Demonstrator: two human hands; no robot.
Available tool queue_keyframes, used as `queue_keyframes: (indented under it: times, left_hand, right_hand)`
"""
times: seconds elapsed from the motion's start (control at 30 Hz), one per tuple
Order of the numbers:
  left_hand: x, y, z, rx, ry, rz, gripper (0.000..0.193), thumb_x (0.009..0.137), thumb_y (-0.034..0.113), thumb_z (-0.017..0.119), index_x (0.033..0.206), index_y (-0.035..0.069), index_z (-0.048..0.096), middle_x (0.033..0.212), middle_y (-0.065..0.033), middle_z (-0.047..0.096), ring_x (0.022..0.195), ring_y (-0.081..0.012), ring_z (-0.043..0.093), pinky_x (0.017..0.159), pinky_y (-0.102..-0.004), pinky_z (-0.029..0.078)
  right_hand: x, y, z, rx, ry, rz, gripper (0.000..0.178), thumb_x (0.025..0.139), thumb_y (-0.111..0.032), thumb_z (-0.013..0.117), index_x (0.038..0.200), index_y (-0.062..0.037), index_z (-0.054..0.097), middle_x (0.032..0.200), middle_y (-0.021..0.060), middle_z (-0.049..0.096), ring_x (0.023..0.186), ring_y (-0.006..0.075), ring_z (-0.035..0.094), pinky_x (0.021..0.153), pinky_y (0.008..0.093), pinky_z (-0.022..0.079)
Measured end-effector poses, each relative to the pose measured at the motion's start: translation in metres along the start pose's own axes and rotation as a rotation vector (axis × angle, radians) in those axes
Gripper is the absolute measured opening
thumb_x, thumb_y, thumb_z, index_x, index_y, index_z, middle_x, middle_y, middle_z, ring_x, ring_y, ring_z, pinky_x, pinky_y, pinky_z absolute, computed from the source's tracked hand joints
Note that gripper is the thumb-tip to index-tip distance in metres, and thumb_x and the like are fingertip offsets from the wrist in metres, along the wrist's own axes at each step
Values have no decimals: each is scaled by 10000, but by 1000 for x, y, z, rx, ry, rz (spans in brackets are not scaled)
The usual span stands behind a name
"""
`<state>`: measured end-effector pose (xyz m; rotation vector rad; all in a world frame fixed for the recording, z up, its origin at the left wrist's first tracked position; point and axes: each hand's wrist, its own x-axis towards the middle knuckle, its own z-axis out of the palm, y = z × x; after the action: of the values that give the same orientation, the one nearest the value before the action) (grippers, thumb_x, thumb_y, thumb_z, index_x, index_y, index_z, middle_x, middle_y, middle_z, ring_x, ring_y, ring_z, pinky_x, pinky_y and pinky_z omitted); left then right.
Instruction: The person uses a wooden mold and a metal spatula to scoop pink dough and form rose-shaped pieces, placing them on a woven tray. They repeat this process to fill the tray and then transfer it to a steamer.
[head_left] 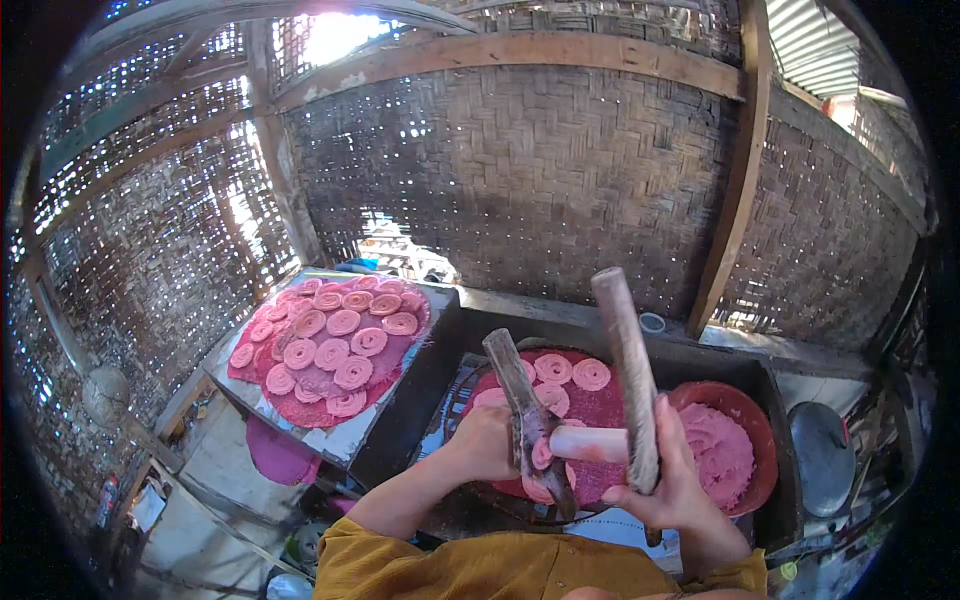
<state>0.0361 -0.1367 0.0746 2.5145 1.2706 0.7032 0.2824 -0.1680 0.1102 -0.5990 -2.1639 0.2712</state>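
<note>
My left hand (480, 445) is closed on a dark, rough wooden press body (522, 395), a branch-like piece with a hole in its middle. A lump of pink dough (542, 453) shows at that hole. My right hand (682, 485) grips a paler wooden bar (630, 365), from which a white cylinder plunger (590, 443) runs across toward the press body. Both pieces are held tilted above a red round mat (600, 405) bearing several pink dough spirals (591, 374). Part of the mat is hidden behind my hands and the press.
At right, a red-brown basin (765, 440) holds pink dough (715, 450) inside a dark wooden trough (785, 490). A dark round lid (820, 455) is beside it. At left, a pink mat with several dough spirals (343, 322) lies on a raised board. Woven bamboo walls (520, 180) stand behind.
</note>
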Motion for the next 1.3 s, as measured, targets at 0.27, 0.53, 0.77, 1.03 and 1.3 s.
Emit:
queue_keyframes:
  times: [0.27, 0.53, 0.77, 1.03, 1.3]
  left_hand:
    - [-3, -5, 27, -65, 22, 92, 549, 493, 310, 776, 970, 122, 580, 940, -41, 595, 900, -183, 563, 818, -327, 416]
    - [3, -2, 35, -148, 38, 145, 548, 518, 279, 772, 989, 112, 548, 903, -34, 583, 839, -182, 557, 778, -311, 424]
    - [2, -3, 35, -210, -34, -65, 607, 509, 278, 782, 1029, 89, 534, 967, -72, 584, 932, -188, 557, 831, -314, 419]
    - [-44, -35, 40, -1611, 306, -10, 603, 712, 354, 574, 1176, 16, 391, 1024, -95, 528, 938, -192, 508, 836, -383, 392]
    - [-154, -85, -43, -1385, 626, -738, 763, 783, 520, 445, 1281, -18, 234, 986, -243, 533, 833, -358, 545, 773, -467, 411]
  right_hand:
    - [-8, -11, 6, -76, -115, -34, 785, 584, -326, 758, 1230, -173, 339, 1150, 248, 328, 897, 404, 523, 593, 396, 505]
    - [-17, -13, 22, -78, -90, 52, 749, 596, -299, 743, 1224, -175, 356, 1135, 242, 335, 878, 387, 530, 583, 384, 510]
    - [-9, -2, 37, -29, -69, 151, 810, 616, -335, 726, 1269, -104, 306, 1132, 223, 334, 965, 378, 482, 702, 387, 489]
    - [-19, 50, 7, 434, -149, 428, 725, 641, -367, 700, 1240, -111, 380, 1179, 160, 402, 989, 293, 486, 770, 371, 442]
    - [-127, 107, 16, -357, -431, 330, 328, 624, -305, 678, 850, -95, 565, 919, 63, 542, 886, 258, 517, 748, 348, 438]
